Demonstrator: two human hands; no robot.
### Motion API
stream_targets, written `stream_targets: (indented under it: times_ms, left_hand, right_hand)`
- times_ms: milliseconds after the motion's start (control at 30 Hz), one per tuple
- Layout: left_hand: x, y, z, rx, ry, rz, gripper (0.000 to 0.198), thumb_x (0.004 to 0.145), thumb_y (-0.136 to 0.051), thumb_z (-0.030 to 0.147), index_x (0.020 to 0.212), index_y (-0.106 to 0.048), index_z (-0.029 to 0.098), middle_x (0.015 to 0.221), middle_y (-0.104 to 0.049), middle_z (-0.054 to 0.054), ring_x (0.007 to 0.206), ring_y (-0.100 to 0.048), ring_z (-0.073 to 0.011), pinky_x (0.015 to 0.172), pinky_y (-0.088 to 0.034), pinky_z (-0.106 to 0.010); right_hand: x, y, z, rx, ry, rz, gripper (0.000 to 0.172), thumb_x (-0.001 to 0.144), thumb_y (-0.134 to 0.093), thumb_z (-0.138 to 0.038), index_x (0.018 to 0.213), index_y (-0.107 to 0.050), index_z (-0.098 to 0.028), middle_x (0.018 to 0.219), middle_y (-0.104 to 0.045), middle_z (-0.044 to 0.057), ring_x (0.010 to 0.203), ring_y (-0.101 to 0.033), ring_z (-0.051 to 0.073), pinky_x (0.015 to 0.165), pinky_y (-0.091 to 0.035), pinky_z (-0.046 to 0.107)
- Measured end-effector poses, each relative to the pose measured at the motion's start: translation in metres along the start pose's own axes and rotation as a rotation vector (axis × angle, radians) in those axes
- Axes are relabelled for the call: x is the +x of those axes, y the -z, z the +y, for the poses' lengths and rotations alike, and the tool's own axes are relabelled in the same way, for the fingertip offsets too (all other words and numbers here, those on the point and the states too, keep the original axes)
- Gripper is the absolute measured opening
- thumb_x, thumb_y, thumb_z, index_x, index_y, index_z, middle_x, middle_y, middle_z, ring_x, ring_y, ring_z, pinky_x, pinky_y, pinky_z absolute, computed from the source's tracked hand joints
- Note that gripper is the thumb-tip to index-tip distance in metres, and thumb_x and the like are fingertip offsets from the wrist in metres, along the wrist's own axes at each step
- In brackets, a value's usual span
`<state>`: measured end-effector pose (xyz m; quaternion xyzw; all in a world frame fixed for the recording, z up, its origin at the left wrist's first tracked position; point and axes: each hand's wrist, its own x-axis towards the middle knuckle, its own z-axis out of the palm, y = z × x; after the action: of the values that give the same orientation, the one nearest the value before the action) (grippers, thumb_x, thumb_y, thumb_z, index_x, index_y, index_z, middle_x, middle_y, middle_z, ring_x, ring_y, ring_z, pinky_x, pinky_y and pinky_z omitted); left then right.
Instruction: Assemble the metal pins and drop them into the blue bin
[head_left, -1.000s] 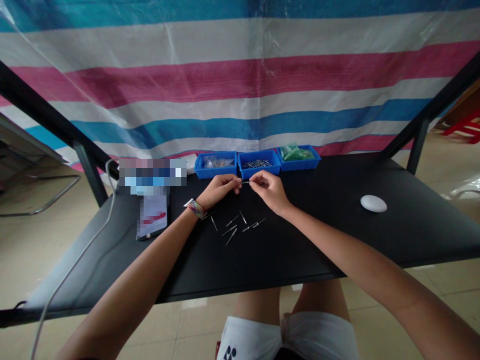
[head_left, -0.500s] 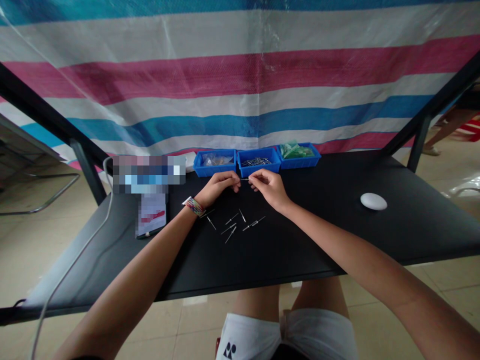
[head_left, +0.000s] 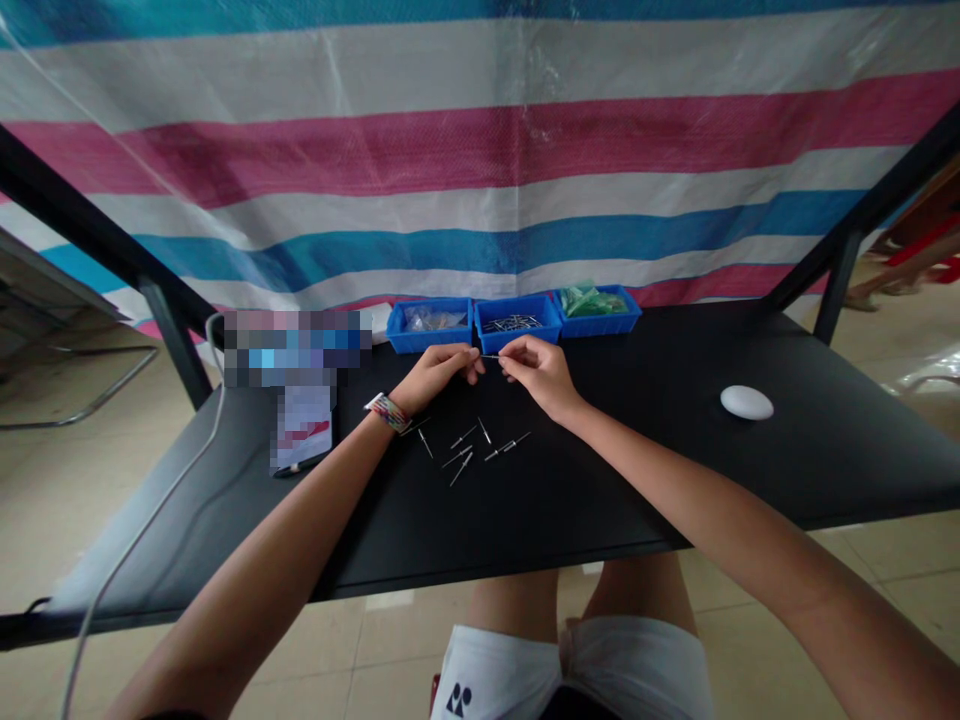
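A thin metal pop rivet point(head_left: 489, 356) lies level between my two hands, just in front of the middle blue bin point(head_left: 519, 341). My left hand point(head_left: 445, 368) pinches its left end between thumb and finger. On the other end, my right hand point(head_left: 538, 372) is closed with thumb and fingertips. Several loose pop rivets point(head_left: 461, 468) are scattered on the black table point(head_left: 585, 510) below my hands. More small metal pieces of the same look fill the middle bin.
The left blue bin point(head_left: 431, 346) holds clear plastic bags, the right blue bin point(head_left: 600, 324) green ones. A phone point(head_left: 306, 440) and a blurred-out object lie at left beside a cable point(head_left: 180, 490). A white round object point(head_left: 747, 403) sits at right. A striped sheet point(head_left: 450, 150) hangs behind.
The left thumb and fingers have shifted slightly on the rivet, and the right hand has moved a little. The loose rivets stay where they were.
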<state>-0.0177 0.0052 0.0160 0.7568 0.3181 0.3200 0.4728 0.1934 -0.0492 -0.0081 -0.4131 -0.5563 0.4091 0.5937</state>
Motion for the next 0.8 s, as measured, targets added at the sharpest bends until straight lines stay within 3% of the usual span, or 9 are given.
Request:
stream_targets:
  times_ms: [467, 800]
  left_hand:
    - [-0.0009, 0.002, -0.0014, -0.069, -0.01, -0.012, 0.034, 0.097, -0.065, 0.048, 0.088, -0.076, 0.016, 0.079, -0.074, -0.005, 0.077, -0.067, -0.0185, 0.083, -0.049, -0.031]
    - [0.0001, 0.0003, -0.002, 0.034, -0.011, 0.017, 0.045, 0.101, -0.06, 0.053, 0.084, -0.079, 0.016, 0.073, -0.073, -0.004, 0.073, -0.066, -0.0178, 0.081, -0.049, -0.03]
  right_hand:
    - [0.0011, -0.0003, 0.0017, -0.022, -0.021, 0.023, 0.043, 0.083, -0.079, -0.063, 0.082, -0.073, -0.02, 0.077, -0.074, 0.003, 0.061, -0.068, 0.015, 0.056, -0.057, 0.028]
    - [-0.0012, -0.0011, -0.0044, 0.045, -0.04, -0.012, 0.032, 0.082, -0.081, -0.051, 0.088, -0.07, -0.021, 0.078, -0.069, -0.001, 0.058, -0.064, 0.012, 0.052, -0.054, 0.024]
